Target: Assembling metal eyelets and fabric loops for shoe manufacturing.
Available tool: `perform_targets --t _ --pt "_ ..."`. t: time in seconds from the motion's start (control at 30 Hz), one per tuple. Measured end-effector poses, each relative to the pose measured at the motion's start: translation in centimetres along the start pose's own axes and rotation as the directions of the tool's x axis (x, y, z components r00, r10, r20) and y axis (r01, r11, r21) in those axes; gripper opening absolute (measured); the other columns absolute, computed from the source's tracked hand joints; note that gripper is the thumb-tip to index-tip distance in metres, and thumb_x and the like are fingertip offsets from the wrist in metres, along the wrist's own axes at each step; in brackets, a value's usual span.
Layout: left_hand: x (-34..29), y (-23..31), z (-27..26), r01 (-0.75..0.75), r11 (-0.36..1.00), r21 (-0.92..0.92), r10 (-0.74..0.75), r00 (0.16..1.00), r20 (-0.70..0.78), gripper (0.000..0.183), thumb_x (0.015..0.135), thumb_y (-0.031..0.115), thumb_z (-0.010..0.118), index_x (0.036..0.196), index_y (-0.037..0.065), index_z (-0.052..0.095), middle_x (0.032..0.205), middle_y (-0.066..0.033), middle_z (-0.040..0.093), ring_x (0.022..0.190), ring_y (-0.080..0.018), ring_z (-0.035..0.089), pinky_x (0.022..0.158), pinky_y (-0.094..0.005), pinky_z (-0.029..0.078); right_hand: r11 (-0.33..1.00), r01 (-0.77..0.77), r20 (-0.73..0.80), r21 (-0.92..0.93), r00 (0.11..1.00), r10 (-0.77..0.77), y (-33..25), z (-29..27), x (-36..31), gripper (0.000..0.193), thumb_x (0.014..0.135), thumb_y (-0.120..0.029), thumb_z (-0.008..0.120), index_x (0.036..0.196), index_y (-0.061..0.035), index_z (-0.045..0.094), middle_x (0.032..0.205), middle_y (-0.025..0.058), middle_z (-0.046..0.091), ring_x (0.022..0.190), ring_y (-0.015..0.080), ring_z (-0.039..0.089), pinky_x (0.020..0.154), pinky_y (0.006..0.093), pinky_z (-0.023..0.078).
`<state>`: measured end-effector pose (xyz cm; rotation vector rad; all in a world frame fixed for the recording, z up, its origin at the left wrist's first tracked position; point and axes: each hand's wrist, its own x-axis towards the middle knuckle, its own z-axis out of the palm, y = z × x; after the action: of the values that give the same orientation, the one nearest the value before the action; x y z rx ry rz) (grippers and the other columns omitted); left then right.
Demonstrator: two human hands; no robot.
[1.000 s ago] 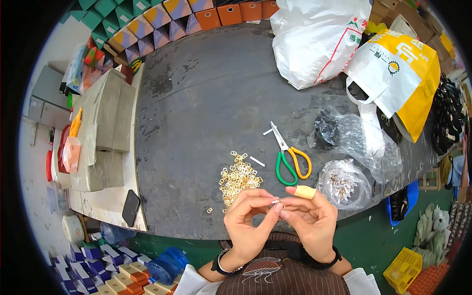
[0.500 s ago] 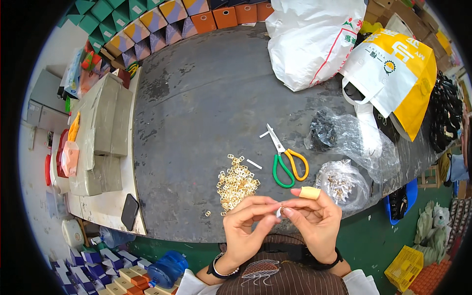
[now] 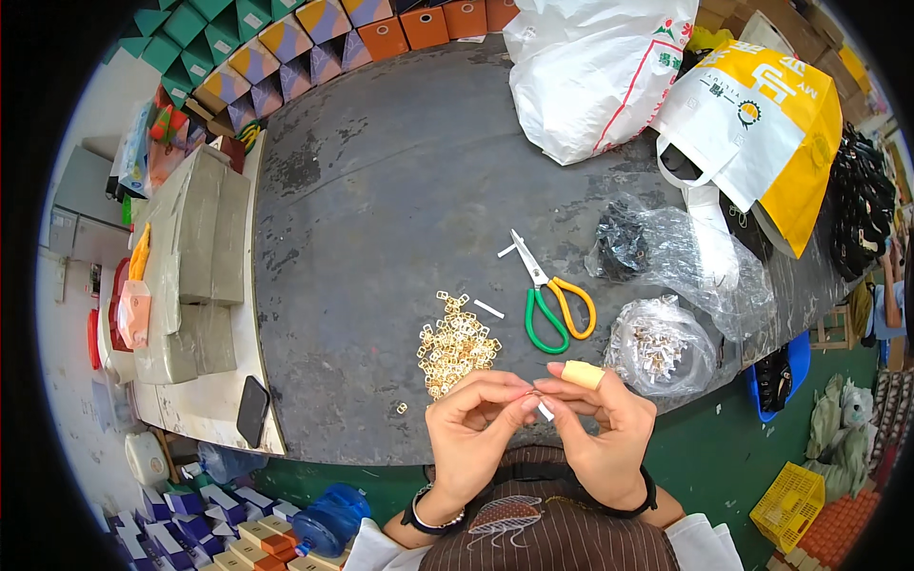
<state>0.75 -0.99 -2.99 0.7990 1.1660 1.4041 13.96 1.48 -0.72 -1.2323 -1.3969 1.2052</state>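
Between the facing fingertips of the left hand [image 3: 471, 438] and the right hand [image 3: 606, 440] sits a short white strip [image 3: 546, 411], its free end poking out on the wearer's side; both hands pinch at it, thumbs against fingers; whatever else the pinch covers is too small to tell. Around one finger of the right hand is a yellow wrap [image 3: 583, 375]; just beyond the left hand lies a pile of gold-coloured buckles [image 3: 455, 347], with a single buckle [image 3: 402, 407] apart, to that hand's left; a loose white strip [image 3: 489, 309] lies beside the pile's far right edge. Ahead of the right hand lie scissors [image 3: 542, 280], their green and yellow handles toward it; ahead and to its right rests a clear plastic bag [image 3: 705, 357] with small white pieces inside; farther off in that direction is a yellow-and-white bag [image 3: 804, 181]; well left of the left hand lies a dark phone [image 3: 252, 411].
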Motion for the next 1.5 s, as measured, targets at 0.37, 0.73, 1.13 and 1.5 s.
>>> perform_targets --t 0.37,0.73,1.13,1.5 --pt "0.2 0.4 -0.3 0.103 0.991 -0.089 -0.108 0.993 -0.050 0.002 0.083 -0.004 0.063 0.082 -0.002 0.062 0.091 -0.0116 0.060 0.065 -0.0118 0.057 0.056 -0.0248 0.051 0.968 -0.168 0.130 0.185 0.981 0.146 -1.0 -0.7 0.2 0.030 0.079 0.011 0.062 0.109 0.0093 0.056 0.106 0.0185 0.064 0.094 0.0223 0.066 0.081 0.0293 0.056" --pt "0.3 0.4 -1.2 0.258 0.915 -0.310 -0.259 0.965 0.041 0.002 0.083 0.000 0.064 0.084 -0.002 0.065 0.095 -0.0094 0.058 0.066 -0.0098 0.054 0.055 -0.0229 0.047 0.933 -0.260 0.204 0.248 0.956 0.212 -0.7 -1.0 0.7 0.030 0.080 0.009 0.060 0.110 0.0095 0.055 0.108 0.0169 0.063 0.098 0.0211 0.064 0.080 0.0285 0.056" --pt "0.3 0.1 -1.2 0.215 0.950 -0.226 -0.204 0.976 0.070 0.009 0.082 -0.001 0.066 0.090 -0.003 0.065 0.099 -0.0106 0.056 0.071 -0.0106 0.056 0.059 -0.0229 0.051 0.978 -0.203 0.174 0.058 0.966 0.190 0.0 -0.7 0.8 0.012 0.080 0.004 0.064 0.092 0.0087 0.063 0.084 0.0131 0.068 0.076 0.0176 0.069 0.066 0.0254 0.057" --pt "0.0 0.2 -0.2 -0.014 0.999 0.037 0.014 1.000 -0.022 0.015 0.080 -0.007 0.064 0.095 -0.005 0.062 0.097 -0.0151 0.061 0.074 -0.0141 0.061 0.065 -0.0267 0.056 0.968 -0.237 0.145 0.078 0.964 0.224 -0.6 -0.4 1.0 0.009 0.083 0.003 0.063 0.089 0.0096 0.063 0.082 0.0122 0.068 0.076 0.0151 0.068 0.068 0.0250 0.057"
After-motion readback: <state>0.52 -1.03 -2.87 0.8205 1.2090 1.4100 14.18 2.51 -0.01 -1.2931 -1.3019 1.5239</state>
